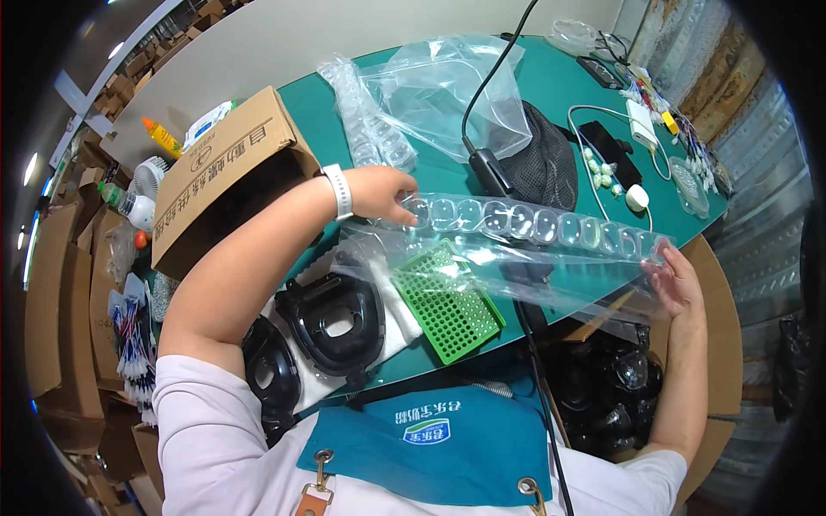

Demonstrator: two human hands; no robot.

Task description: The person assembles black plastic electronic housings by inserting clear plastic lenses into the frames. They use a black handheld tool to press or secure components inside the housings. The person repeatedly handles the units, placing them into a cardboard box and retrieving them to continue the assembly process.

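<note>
Clear plastic blister strip [533, 225], a long row of dome pockets, is stretched out over the green tabletop [559, 95], just beyond the green perforated plastic grid tray [447, 303]. Left hand [383, 191] pinches its left end, fingertips together on the edge. Right hand [675, 282] is at the far right end with fingers spread, touching a clear plastic sleeve [516, 279] that hangs under the strip. Looks like the strip isn't fully inside the sleeve yet, so bagging seems midway. More strips [366, 120] are stacked beyond the tray, probably still waiting.
</note>
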